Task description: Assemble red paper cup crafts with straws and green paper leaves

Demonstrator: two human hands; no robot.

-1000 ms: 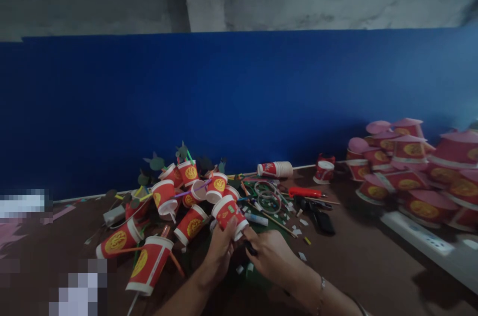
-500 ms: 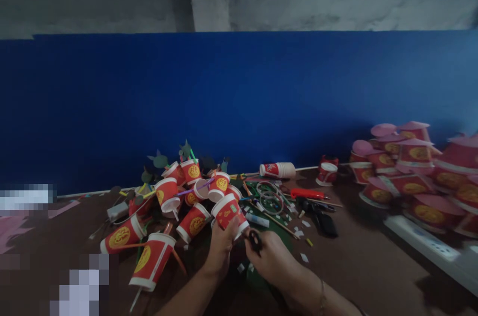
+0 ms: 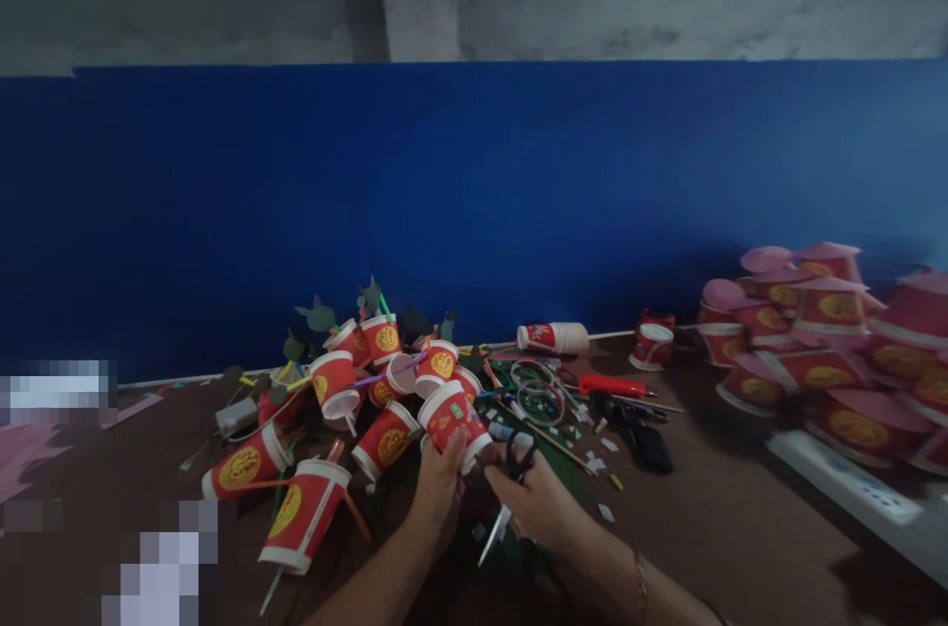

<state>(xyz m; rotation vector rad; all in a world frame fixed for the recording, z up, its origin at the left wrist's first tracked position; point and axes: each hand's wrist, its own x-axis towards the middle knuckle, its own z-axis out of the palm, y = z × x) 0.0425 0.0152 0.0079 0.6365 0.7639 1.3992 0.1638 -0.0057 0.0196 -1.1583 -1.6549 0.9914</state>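
My left hand (image 3: pixel 442 476) is closed around a red and white paper cup (image 3: pixel 453 424), thumb along its side. The cup tilts with its lower rim toward my right hand. Black-handled scissors (image 3: pixel 507 498) are gripped in my right hand (image 3: pixel 544 498), just right of the cup; their blades point down toward me. Behind and left of the cup lies a heap of similar paper cups (image 3: pixel 388 440) with gold emblems, straws and dark cut-out shapes. A green cutting mat (image 3: pixel 552 453) lies partly under my hands.
Right of my hands are paper scraps (image 3: pixel 607 512), a wire coil (image 3: pixel 538 391), a red tool (image 3: pixel 611 385), a black glue gun (image 3: pixel 650 443) and stacked cups (image 3: pixel 552 339). Pink-topped cups (image 3: pixel 826 305) pile up at the far right beside a power strip (image 3: pixel 844 473). A blue panel (image 3: pixel 474 201) stands behind.
The scissors have turned in my right hand, so the blades now show pointing down and away from the cup. My left hand still holds the cup.
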